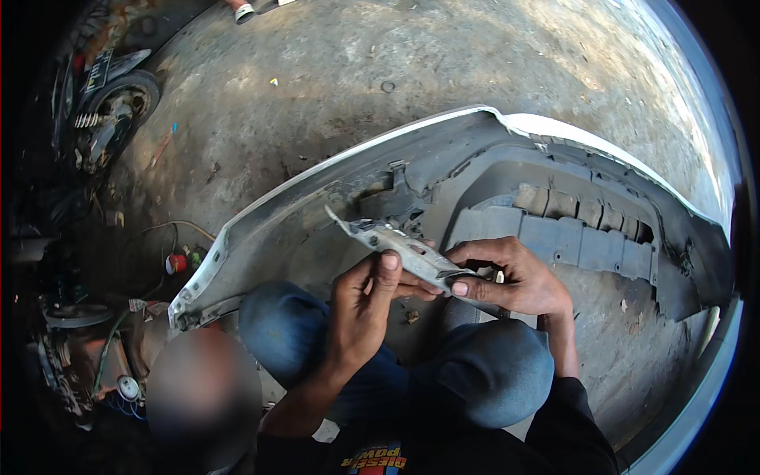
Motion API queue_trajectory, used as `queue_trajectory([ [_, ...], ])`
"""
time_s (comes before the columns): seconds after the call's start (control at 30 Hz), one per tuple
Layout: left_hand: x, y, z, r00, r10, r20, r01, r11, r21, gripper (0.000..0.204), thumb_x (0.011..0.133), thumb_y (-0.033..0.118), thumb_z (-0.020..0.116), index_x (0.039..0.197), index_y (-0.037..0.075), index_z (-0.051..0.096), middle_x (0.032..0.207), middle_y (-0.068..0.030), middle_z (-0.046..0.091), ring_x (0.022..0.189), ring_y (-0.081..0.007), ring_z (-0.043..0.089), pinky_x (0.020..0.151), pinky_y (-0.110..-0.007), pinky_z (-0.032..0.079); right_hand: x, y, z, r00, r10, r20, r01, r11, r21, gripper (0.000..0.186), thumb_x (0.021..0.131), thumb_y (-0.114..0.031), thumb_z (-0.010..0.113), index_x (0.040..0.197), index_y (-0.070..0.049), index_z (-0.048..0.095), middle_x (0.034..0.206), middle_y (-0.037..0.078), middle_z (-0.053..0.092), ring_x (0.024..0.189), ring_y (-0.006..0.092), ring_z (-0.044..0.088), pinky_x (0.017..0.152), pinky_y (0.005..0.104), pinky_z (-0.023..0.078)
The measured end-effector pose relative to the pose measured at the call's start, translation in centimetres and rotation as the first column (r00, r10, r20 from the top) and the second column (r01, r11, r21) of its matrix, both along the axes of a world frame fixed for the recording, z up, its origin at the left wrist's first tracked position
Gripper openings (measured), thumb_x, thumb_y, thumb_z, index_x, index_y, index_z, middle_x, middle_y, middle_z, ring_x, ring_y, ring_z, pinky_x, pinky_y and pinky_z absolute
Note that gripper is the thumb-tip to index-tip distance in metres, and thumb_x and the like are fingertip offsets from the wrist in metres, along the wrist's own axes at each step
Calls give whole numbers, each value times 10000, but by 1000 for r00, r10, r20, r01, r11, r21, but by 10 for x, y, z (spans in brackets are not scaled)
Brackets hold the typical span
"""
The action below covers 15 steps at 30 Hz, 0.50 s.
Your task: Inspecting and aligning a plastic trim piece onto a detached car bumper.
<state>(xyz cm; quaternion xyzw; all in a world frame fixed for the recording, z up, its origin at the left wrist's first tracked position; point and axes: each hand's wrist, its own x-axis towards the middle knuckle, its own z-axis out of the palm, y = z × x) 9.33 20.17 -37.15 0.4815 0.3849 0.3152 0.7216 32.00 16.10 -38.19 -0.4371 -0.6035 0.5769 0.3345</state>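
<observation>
Both hands hold a flat grey bracket piece [396,241] that is long and dusty, with a pointed far end. My left hand [366,301] pinches its middle from below, thumb on top. My right hand [511,277] grips its near end between thumb and fingers. The piece hovers over the inner side of a white car bumper [332,174] lying upside down on the ground. My knees in blue trousers [483,372] are just under the hands.
The bumper's grey inner grille [578,229] curves to the right. A motorcycle wheel [119,111] stands at the upper left. Wires, a red cap [176,263] and engine parts [75,340] lie on the left. Concrete ground [396,71] stretches beyond. A blurred patch sits at the lower left.
</observation>
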Motion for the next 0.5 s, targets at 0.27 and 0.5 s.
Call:
queue_trajectory([
  [0.27,-2,3,-6,997,5,-81,7,990,144,384,1083,290,479,1241,-31,618,1255,-136,641,935,-152,671,812,-295,569,-7,3,3,997,-41,-63,29,983,-182,399,943,-297,716,1179,20,665,1008,137,717,938,246,701,838,365,538],
  [0.5,-3,9,-5,989,52,-138,-21,975,220,383,1083,272,469,1268,-29,617,1317,-135,592,1070,-196,658,847,-304,556,-4,5,-13,974,-187,-129,187,982,-13,369,958,-274,699,1221,-16,681,1066,111,692,984,201,640,890,340,503],
])
